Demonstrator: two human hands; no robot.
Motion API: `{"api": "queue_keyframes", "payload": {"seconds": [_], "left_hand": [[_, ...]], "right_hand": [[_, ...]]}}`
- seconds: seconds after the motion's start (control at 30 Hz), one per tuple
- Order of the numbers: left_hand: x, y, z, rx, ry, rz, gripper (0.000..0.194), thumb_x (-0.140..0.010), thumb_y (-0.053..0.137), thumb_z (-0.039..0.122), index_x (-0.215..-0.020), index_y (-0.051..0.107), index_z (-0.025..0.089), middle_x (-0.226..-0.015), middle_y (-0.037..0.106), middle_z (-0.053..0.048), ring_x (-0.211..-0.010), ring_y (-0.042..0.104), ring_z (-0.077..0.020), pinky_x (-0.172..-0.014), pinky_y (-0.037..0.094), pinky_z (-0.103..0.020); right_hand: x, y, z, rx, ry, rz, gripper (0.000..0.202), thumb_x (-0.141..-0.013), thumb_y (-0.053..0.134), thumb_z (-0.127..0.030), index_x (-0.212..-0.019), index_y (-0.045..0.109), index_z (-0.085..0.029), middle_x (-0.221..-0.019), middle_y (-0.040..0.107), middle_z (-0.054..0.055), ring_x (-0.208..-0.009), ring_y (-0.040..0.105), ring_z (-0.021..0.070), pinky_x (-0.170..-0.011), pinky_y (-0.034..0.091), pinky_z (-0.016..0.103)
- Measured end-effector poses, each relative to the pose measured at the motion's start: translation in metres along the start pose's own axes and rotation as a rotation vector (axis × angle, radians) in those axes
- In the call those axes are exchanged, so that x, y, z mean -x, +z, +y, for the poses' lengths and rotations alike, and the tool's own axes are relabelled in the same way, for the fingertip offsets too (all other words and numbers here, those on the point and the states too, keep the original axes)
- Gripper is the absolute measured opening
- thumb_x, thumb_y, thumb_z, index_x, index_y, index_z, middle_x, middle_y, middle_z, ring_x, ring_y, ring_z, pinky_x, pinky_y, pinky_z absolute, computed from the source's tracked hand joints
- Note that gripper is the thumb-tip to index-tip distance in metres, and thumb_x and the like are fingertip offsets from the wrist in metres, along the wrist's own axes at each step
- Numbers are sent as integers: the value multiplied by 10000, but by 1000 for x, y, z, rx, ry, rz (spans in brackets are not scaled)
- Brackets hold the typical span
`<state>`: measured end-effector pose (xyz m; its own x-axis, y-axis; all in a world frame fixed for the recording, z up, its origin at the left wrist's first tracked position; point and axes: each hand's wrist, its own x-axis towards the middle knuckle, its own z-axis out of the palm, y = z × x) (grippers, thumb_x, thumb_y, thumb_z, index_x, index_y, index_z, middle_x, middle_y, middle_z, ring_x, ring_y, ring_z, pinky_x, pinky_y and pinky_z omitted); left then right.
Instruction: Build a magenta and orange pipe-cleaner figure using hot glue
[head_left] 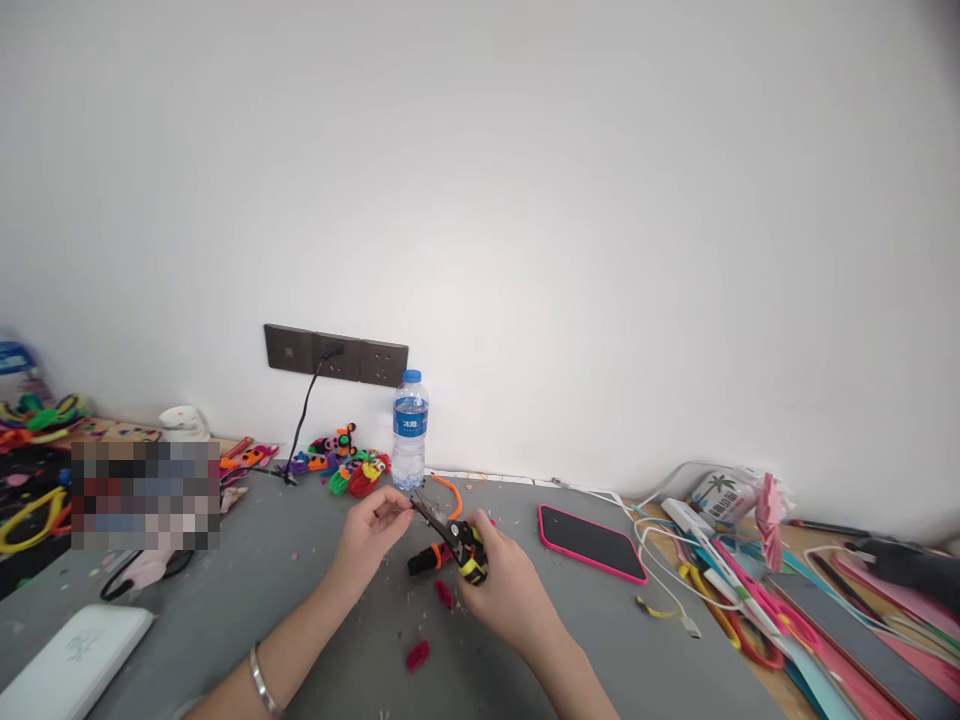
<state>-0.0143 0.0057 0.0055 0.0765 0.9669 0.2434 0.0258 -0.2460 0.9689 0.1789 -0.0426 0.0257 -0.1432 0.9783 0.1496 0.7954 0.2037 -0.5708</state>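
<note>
My right hand [495, 575] is wrapped round the black-and-yellow handles of a pair of scissors [466, 550], whose blades point up and left toward my other hand. My left hand [375, 525] is pinched close to the blade tips, on something dark and too small to make out. Below the blades, on the grey mat [337, 650], lies a black fuzzy piece [426, 560] with an orange band. Two dark pink fuzzy pieces [418, 656] rest nearer to me.
A water bottle [409, 430] stands by the wall, beside colourful fuzzy figures [360, 470]. A phone [591, 543] in a pink case lies right, near white cables and craft strips. A white power bank [79, 660] is at the lower left.
</note>
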Motion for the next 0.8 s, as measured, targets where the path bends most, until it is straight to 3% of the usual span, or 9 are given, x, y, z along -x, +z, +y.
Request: {"api": "queue_keyframes", "payload": {"seconds": [0.27,0.8], "left_hand": [[-1,0,-2,-14,37,7,113,-771,617,284,-732,610,179,-729,618,-11,-750,605,-177,-695,487,-262],[-1,0,1,-70,40,26,155,-771,608,327,-735,613,176,-740,622,-19,-730,585,-173,-680,473,-266]], "right_hand": [[1,-3,-4,-27,-8,-59,399,-679,511,-100,-1038,434,-257,-796,633,-9,-687,577,199,-562,289,224],[2,1,-3,-52,-34,-60,408,-702,475,-85,-1061,374,-249,-693,589,-39,-591,545,182,-505,269,213]]}}
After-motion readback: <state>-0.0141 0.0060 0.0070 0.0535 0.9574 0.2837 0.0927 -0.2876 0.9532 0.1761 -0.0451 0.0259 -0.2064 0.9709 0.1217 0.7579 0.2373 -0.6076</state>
